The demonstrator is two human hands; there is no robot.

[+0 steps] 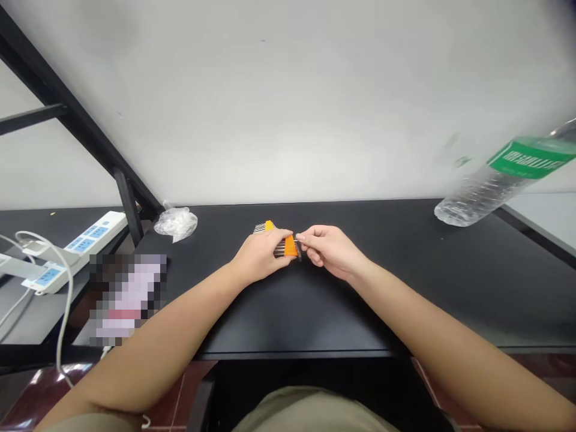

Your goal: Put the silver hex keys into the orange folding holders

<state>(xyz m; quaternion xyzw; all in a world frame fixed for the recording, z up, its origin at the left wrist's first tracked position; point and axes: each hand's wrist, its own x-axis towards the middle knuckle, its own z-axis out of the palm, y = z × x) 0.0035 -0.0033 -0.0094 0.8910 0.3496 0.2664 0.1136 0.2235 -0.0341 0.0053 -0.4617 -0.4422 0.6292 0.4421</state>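
Note:
Near the middle of the black desk, my left hand is closed around an orange hex key holder. Several slim metal keys run through the holder, and their ends stick out at the upper left; my fingers hide part of it. Just to the right, my right hand pinches a thin hex key between thumb and fingers, at the holder's right end. Most of that key is covered, so how far it sits in the holder cannot be made out.
A crumpled clear plastic bag lies at the back left of the desk. At the right stands a tilted-looking clear bottle with a green label. A white power strip with cables sits left, beyond a black metal frame.

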